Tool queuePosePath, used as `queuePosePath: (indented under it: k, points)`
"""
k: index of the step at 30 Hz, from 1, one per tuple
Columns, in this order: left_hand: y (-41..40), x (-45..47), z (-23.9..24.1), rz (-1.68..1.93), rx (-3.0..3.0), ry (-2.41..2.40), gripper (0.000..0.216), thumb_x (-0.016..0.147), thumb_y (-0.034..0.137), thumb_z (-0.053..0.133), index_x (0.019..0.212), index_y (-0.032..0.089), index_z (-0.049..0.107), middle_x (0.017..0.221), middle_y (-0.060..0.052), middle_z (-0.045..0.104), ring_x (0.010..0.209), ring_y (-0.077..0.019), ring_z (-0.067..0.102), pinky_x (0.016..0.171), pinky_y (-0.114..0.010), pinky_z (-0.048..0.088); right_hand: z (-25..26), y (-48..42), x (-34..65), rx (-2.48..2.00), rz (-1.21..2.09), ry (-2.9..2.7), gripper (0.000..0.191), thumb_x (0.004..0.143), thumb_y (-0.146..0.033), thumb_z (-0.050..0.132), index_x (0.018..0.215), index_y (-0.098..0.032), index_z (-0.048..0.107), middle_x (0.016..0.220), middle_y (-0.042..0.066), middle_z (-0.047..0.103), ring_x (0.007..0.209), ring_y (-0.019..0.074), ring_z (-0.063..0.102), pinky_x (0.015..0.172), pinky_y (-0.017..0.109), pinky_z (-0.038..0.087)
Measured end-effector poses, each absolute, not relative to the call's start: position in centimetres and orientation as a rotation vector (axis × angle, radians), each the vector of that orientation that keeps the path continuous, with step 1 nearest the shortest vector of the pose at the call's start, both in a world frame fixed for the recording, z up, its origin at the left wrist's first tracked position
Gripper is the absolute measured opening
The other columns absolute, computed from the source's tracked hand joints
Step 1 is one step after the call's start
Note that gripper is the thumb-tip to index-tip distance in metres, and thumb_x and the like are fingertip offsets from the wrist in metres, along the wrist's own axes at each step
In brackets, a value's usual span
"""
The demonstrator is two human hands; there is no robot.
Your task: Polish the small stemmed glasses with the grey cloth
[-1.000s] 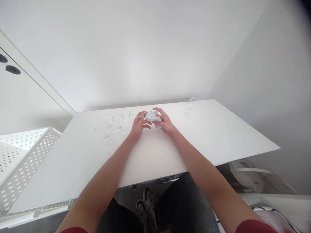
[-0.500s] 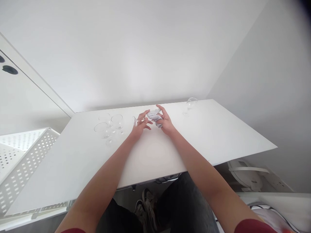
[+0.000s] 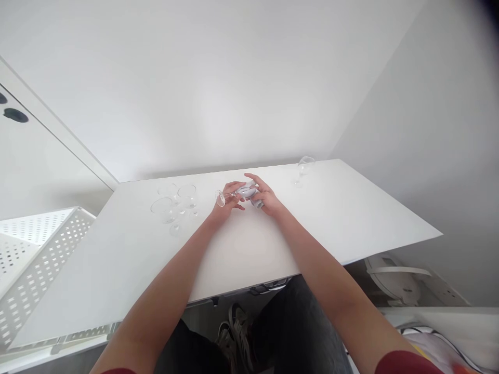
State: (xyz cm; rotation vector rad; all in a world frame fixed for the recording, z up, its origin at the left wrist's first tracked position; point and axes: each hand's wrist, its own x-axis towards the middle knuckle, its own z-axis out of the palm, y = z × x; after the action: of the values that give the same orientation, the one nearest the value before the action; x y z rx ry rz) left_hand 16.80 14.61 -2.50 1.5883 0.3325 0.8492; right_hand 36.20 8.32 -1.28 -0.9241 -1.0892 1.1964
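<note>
Over the middle of the white table (image 3: 117, 259), both hands hold a clear stemmed glass (image 3: 230, 195) turned on its side, foot pointing left. My left hand (image 3: 226, 201) pinches the stem with curled fingers. My right hand (image 3: 263, 195) wraps around the bowl together with a pale cloth (image 3: 253, 196) pressed against the glass. Three more clear stemmed glasses (image 3: 171, 205) stand in a group to the left of my hands. Another single glass (image 3: 304, 167) stands at the far right of the tabletop.
A white perforated metal rack (image 3: 35, 254) stands left of the table. Plain white walls close in behind and to the right. Below the table's front edge are my dark trousers, shoes (image 3: 236, 327) and a white device (image 3: 397, 283) on the floor.
The glass has turned in my hands, its foot now swung lower and nearer to me on the left. My right hand and the cloth shifted slightly around the bowl.
</note>
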Motion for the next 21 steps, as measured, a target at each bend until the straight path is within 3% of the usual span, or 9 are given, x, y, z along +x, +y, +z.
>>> queuePosePath:
  k: [6, 12, 16, 19, 21]
  points:
    - [14.4, 17.1, -2.1, 0.761, 1.639, 0.330, 0.054, 0.090, 0.047, 0.073, 0.141, 0.031, 0.064, 0.156, -0.012, 0.036, 0.104, -0.0202, 0.065, 0.080, -0.040, 0.069, -1.6, 8.6, 36.6, -0.887, 1.184, -1.096, 0.081, 0.053, -0.010, 0.056, 0.132, -0.027, 0.056, 0.077, -0.002, 0.070, 0.066, 0.0193, 0.064, 0.053, 0.026, 0.038]
    - [14.7, 17.3, -2.6, 0.718, 1.431, 0.378, 0.085, 0.079, 0.035, 0.086, 0.153, 0.034, 0.046, 0.159, -0.015, 0.042, 0.106, -0.0239, 0.071, 0.083, -0.041, 0.066, -2.1, 9.2, 36.2, -0.917, 1.077, -0.954, 0.064, 0.053, -0.015, 0.058, 0.116, -0.027, 0.056, 0.076, -0.004, 0.069, 0.057, 0.0143, 0.054, 0.049, 0.024, 0.035]
    - [15.1, 17.0, -2.6, 0.578, 1.163, 0.368, 0.057, 0.089, 0.046, 0.073, 0.137, 0.019, 0.061, 0.139, -0.020, 0.063, 0.087, -0.0217, 0.075, 0.083, -0.042, 0.062, -2.1, 9.2, 36.5, -0.906, 0.905, -0.880, 0.058, 0.055, -0.016, 0.058, 0.112, -0.028, 0.057, 0.070, -0.006, 0.063, 0.055, 0.0116, 0.046, 0.047, 0.023, 0.031]
    - [15.1, 16.6, -2.0, 0.389, 1.076, 0.319, 0.057, 0.097, 0.059, 0.056, 0.127, 0.013, 0.069, 0.116, -0.020, 0.074, 0.077, -0.0211, 0.073, 0.080, -0.042, 0.061, -2.0, 9.0, 36.6, -0.939, 0.839, -0.919, 0.055, 0.058, -0.017, 0.058, 0.111, -0.029, 0.058, 0.072, -0.006, 0.063, 0.054, 0.0111, 0.042, 0.046, 0.023, 0.028]
    - [15.0, 16.3, -1.6, 0.329, 1.096, 0.306, 0.053, 0.096, 0.055, 0.059, 0.124, 0.012, 0.072, 0.109, -0.018, 0.075, 0.078, -0.0206, 0.072, 0.080, -0.040, 0.060, -1.8, 8.9, 36.4, -0.965, 0.819, -0.949, 0.052, 0.060, -0.018, 0.059, 0.111, -0.029, 0.059, 0.077, -0.004, 0.065, 0.057, 0.0117, 0.043, 0.046, 0.023, 0.027]
